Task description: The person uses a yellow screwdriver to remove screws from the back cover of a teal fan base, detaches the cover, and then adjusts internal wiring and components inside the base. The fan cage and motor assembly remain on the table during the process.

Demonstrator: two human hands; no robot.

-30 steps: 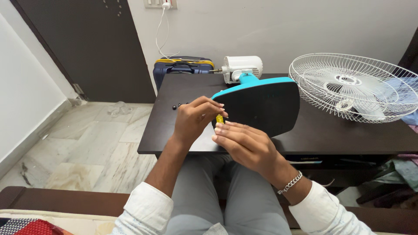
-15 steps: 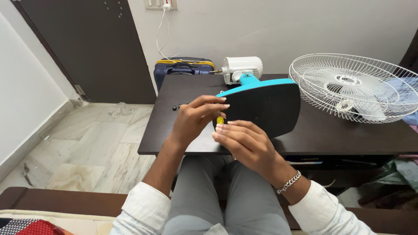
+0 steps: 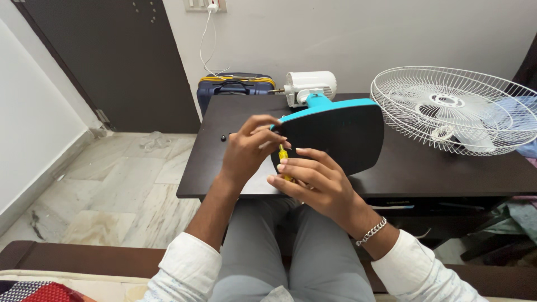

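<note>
Since earlier frame: hands barely shifted. Left hand (image 3: 249,148) pinches fan base (image 3: 333,134) edge; right hand (image 3: 313,182) fingers clamped on yellow screwdriver (image 3: 283,159). White grille (image 3: 453,109) already off, right of base; small dark screw (image 3: 223,137) left of it.

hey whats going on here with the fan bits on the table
A seated person is working on the base of a table fan, a dark, teal-edged piece tipped on its side on the dark table. The left hand pinches at the base's near edge, while the right hand holds a small yellow-handled screwdriver against it. The white fan motor lies behind the base, and the white wire grille rests to the right. A small dark bit sits near the table's left edge.
</note>
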